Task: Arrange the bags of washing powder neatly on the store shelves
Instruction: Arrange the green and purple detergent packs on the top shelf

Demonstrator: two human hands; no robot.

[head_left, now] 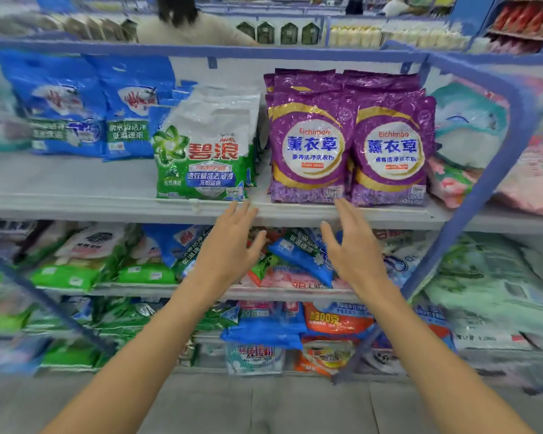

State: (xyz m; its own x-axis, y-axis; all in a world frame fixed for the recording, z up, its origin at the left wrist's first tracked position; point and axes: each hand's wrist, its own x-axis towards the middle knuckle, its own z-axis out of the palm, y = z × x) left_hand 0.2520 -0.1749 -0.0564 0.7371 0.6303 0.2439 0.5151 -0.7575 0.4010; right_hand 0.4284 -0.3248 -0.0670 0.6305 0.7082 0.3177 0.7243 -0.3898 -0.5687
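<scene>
Both hands, left (229, 245) and right (355, 249), held open and empty at frame centre. Purple bags (348, 145) stand upright just above. Sides should be squared evenly, fronts kept flush.

Green bag (204, 151): "ARIEL" in small red letters, with big red "碧浪" under it; the blue band lower down is too fine to read.
Left purple bag (309, 148): gold "Eichimoo", as near as I can make out, above blue "薰衣草".
Right purple bag (391, 151): the same two lines.
Blue bag (129, 111): green panel ending "低温速溶"; the red logo is blurred.
Orange bag (336, 321): yellow "300克".
</scene>
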